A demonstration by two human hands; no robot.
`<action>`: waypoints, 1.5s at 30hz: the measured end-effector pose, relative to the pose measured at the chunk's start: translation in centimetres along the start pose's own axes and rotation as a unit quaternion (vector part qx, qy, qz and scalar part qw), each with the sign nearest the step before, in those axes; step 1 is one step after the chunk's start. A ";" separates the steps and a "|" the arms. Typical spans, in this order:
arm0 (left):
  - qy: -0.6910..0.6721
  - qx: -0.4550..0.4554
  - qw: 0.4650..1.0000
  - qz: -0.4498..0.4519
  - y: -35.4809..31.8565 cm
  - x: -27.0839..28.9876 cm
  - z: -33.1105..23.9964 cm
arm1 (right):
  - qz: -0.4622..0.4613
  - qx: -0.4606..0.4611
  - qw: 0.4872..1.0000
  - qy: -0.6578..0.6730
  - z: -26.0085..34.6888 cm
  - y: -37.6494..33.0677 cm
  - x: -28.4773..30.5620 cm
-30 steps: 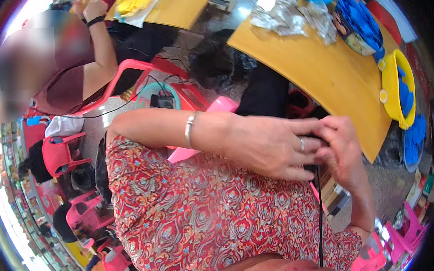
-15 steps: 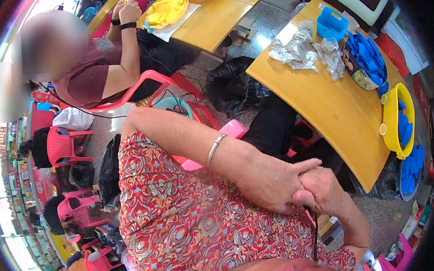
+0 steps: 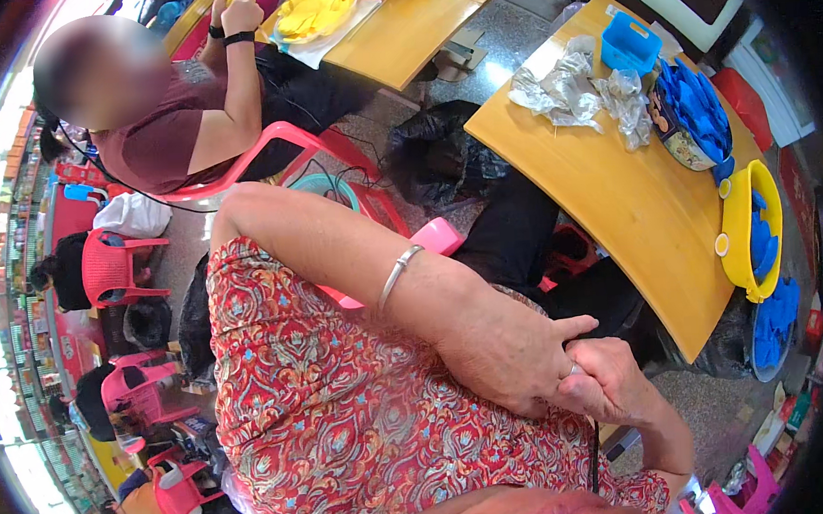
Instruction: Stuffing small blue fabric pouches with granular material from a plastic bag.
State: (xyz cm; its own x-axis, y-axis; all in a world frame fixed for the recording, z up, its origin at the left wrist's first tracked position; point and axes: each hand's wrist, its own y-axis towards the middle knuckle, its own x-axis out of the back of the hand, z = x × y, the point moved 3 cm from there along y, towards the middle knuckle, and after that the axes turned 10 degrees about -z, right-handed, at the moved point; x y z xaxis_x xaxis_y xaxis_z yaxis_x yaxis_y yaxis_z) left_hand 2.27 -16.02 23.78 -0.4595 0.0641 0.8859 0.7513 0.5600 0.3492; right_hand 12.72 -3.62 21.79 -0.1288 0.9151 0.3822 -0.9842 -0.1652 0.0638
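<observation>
In front of my patterned red dress (image 3: pixel 345 400), my two hands are clasped together. My left hand (image 3: pixel 500 341), with a silver bangle (image 3: pixel 398 274) at its wrist, reaches across from the left; one finger sticks out while the others fold against my right hand. My right hand (image 3: pixel 613 377) comes up from the lower right, its fingers wrapped around the left hand's fingers. A ring (image 3: pixel 576 367) shows where they meet. Any small thing between the palms would be hidden.
A wooden table (image 3: pixel 604 200) at right bears clear plastic bags (image 3: pixel 565 86), a blue basket (image 3: pixel 630 44) and a bowl of blue pieces (image 3: pixel 692 112). Beside it are a yellow tub (image 3: pixel 736 231) and more blue pieces (image 3: pixel 773 326). A co-worker (image 3: pixel 181 129) sits upper left, near yellow pieces (image 3: pixel 315 15).
My hands stay clasped and have shifted slightly, the fingers sliding a little against each other. My left elbow has moved up and left. The co-worker's hands have moved slightly.
</observation>
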 end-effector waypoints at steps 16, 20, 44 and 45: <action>-0.062 0.050 0.996 -0.033 -3.7 1.4 1.0 | -0.181 -0.076 0.974 -0.113 -4.0 -4.7 2.4; -0.078 0.020 0.996 -0.042 -2.1 0.6 1.4 | -0.227 -0.044 0.961 -0.154 -1.7 -0.8 3.6; 0.028 0.092 0.995 -0.028 -3.2 0.6 6.1 | -0.273 -0.137 0.952 -0.032 -5.2 -2.9 3.1; 0.085 0.094 0.992 0.009 -3.0 0.4 7.4 | -0.287 -0.139 0.947 -0.032 -5.1 -2.0 3.4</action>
State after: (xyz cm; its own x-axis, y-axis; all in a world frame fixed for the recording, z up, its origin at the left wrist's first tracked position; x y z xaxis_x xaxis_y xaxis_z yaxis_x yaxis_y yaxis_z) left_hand -3.63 -11.59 20.82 -0.3488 -0.0558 0.9355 0.6500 0.7048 0.2843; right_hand 13.62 1.67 18.21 0.4362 0.7991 0.4138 -0.8848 0.4646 0.0354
